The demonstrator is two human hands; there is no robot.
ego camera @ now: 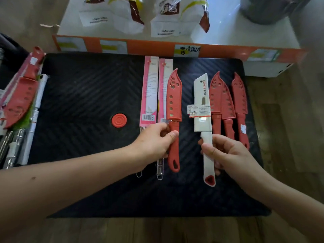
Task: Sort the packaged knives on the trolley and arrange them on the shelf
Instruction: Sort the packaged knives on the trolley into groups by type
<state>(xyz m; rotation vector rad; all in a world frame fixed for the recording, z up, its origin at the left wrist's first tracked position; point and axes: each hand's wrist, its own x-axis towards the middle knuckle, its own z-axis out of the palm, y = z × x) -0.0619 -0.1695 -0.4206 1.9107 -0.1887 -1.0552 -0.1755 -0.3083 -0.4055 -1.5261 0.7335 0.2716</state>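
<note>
We are mid-sort: our left hand (154,141) grips a red sheathed knife (173,102) and our right hand (226,153) a white sheathed knife (202,102), both over the black trolley deck (87,95). A mixed pile (19,97) waits at left, and shelving seems unstarted.

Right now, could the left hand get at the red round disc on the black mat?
Probably yes: the red disc lies alone on the mat just left of the left hand, nothing between. But its fingers grip a red knife, to be released first.

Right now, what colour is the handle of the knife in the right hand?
White knife handle, red hang hole at its end, in the right hand. Head view.
</note>
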